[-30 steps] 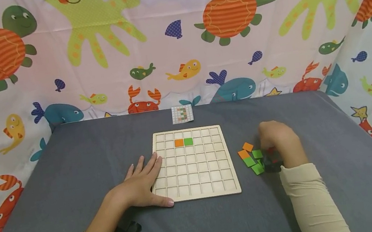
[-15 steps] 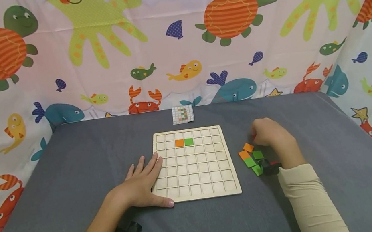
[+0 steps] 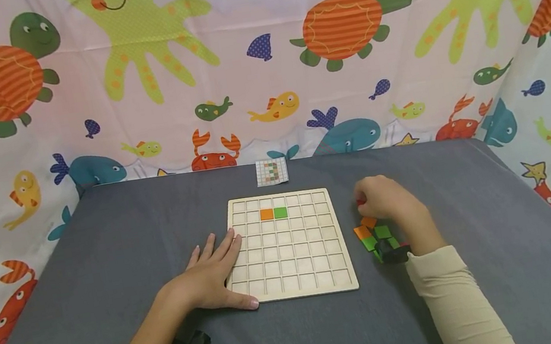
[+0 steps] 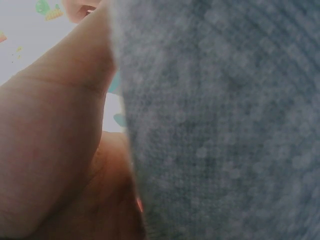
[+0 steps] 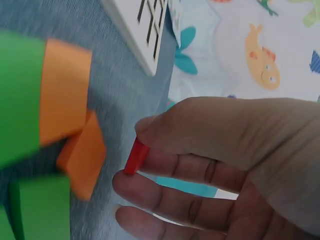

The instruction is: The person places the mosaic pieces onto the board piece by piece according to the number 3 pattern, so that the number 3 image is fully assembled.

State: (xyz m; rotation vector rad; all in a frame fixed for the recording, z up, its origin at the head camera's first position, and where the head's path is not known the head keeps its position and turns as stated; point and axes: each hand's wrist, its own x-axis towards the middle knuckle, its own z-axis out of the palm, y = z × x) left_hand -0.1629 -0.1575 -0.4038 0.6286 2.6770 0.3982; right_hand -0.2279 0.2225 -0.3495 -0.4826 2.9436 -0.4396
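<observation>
A wooden grid board (image 3: 301, 250) lies on the grey cloth, with an orange tile (image 3: 266, 214) and a green tile (image 3: 280, 213) side by side in its second row from the back. Fingers spread, my left hand (image 3: 209, 277) rests on the board's left edge. To the right of the board, my right hand (image 3: 386, 197) pinches a red tile (image 5: 135, 156) between thumb and fingers, seen clearly in the right wrist view. Just below that hand lie loose orange tiles (image 3: 361, 233) and green tiles (image 3: 382, 232), partly covered by the wrist camera.
A small card (image 3: 272, 172) with a coloured grid pattern lies behind the board. A patterned curtain (image 3: 239, 81) with sea animals hangs at the back and both sides. Grey cloth (image 3: 154, 227) covers the table. The left wrist view shows mostly blurred cloth and skin.
My right hand has moved left, toward the board, past the loose tiles, and a bit of red now shows at its fingers. My left hand stays in place.
</observation>
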